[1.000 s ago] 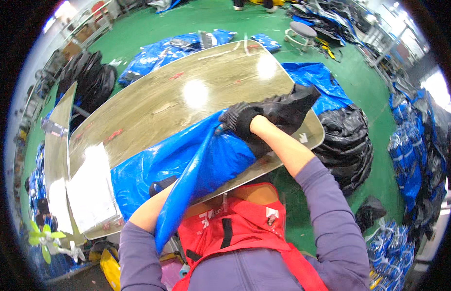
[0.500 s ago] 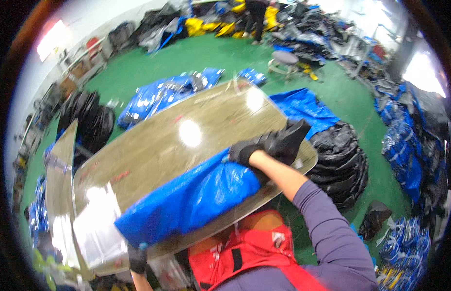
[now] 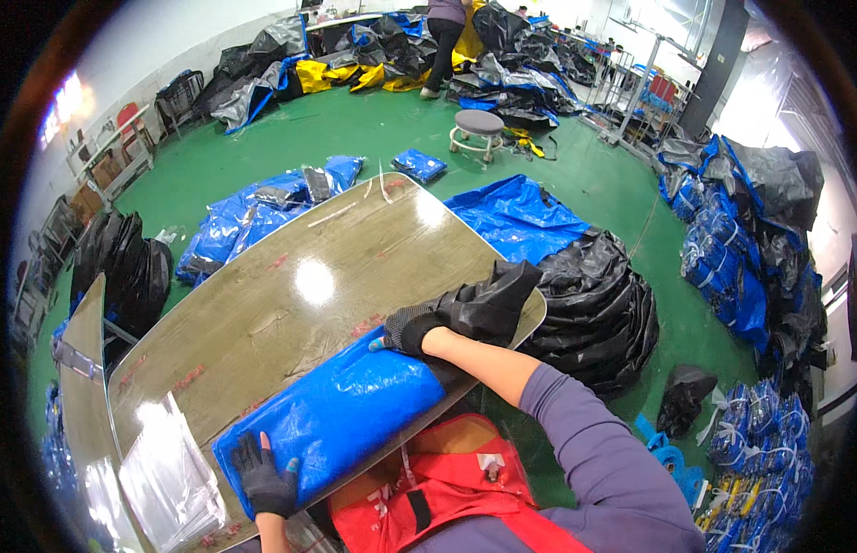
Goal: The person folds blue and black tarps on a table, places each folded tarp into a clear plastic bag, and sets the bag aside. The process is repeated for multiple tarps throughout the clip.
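A folded blue plastic tarp [image 3: 341,419] lies along the near edge of a wood-patterned table [image 3: 290,332]. My left hand [image 3: 265,477], in a black glove with bare fingertips, rests flat on the tarp's left end, its fingers spread. My right hand [image 3: 410,329], gloved alike, is closed at the tarp's far right edge; its fingers are partly hidden. Behind my right wrist, a black plastic sheet [image 3: 488,300] bunches up at the table's right end. Beside my left hand lies a stack of clear plastic bags [image 3: 170,465].
A heap of black sheeting [image 3: 599,313] stands right of the table, with a blue sheet [image 3: 516,217] behind it. Packed blue bundles [image 3: 253,217] lie beyond the far edge. Farther back are a round stool [image 3: 478,124] and a person [image 3: 442,41]. Tied blue bundles [image 3: 756,442] sit at lower right.
My left hand has moved from the tarp's near left corner onto its top and spread flat. The tarp's raised near side now lies flatter. My right hand stays at the far edge.
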{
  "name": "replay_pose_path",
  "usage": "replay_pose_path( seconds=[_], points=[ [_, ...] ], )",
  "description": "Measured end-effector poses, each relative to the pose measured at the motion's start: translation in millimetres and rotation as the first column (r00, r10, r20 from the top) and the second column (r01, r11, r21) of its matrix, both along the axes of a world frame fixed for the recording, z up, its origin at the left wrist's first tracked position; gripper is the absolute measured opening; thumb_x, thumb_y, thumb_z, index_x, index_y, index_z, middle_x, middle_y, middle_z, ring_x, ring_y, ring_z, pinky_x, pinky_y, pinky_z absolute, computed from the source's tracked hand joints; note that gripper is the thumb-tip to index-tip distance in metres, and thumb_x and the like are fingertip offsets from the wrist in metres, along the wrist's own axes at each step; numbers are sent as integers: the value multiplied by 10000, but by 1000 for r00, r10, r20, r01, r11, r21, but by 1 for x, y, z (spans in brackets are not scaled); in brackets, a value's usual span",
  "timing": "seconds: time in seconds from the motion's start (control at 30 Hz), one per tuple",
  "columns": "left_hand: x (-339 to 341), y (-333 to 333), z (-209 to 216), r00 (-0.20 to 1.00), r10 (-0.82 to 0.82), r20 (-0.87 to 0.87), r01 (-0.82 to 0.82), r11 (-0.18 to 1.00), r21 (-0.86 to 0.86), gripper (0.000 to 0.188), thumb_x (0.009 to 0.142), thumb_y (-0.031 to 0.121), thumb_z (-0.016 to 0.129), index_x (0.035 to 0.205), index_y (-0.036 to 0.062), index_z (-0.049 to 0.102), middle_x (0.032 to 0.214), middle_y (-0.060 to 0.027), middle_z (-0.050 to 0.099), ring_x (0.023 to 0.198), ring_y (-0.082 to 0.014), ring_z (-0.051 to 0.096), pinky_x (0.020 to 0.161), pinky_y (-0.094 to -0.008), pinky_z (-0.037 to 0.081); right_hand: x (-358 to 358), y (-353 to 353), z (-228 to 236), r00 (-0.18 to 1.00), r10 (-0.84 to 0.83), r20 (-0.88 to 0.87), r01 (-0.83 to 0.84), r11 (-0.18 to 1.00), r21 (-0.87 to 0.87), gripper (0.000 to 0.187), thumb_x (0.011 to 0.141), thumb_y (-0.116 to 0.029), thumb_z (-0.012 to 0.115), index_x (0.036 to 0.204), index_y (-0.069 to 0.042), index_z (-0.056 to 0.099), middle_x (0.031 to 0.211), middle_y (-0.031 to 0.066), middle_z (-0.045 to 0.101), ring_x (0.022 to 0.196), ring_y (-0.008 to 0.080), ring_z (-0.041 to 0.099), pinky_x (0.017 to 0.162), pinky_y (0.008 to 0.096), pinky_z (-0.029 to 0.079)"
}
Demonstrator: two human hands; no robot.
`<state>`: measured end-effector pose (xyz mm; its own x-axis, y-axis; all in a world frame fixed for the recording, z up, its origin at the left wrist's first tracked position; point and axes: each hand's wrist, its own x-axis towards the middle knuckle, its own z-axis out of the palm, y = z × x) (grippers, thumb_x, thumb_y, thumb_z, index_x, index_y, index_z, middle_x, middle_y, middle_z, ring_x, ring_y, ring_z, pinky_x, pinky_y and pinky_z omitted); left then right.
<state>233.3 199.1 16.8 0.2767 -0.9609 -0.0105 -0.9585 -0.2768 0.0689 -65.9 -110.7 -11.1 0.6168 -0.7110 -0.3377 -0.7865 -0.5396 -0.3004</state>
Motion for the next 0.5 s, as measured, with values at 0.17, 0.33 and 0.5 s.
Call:
replay_pose_path(
  seconds=[0.17,0.33,0.5],
  points=[
    [-44,-60,1,972,77,-222,-92,994,-57,776,802,547,591,1382,58,425,1470,-256,332,1380,-421,277,1143,-538,139,6,14,17,959,106,263,-91,993,-70,594,829,-620,516,1284,-243,570,1177,135,643,1045,342,633,920,451,473],
    [-112,-88,-44,932,-363,13,360,920,-156,882,758,689,559,1416,120,413,1511,-227,275,1422,-407,188,1106,-648,10,-20,30,76,987,158,-14,-149,897,-416,562,810,-550,565,1101,-75,642,1027,198,658,951,340,641,850,460,487],
    [-123,-93,-30,941,-336,-43,333,940,-71,930,763,706,536,1422,67,390,1513,-248,255,1428,-415,163,1108,-645,-10,-95,1,44,944,-329,36,323,890,-321,518,815,-490,642,1120,-77,572,1021,208,649,924,376,650,794,482,512]
  ],
)
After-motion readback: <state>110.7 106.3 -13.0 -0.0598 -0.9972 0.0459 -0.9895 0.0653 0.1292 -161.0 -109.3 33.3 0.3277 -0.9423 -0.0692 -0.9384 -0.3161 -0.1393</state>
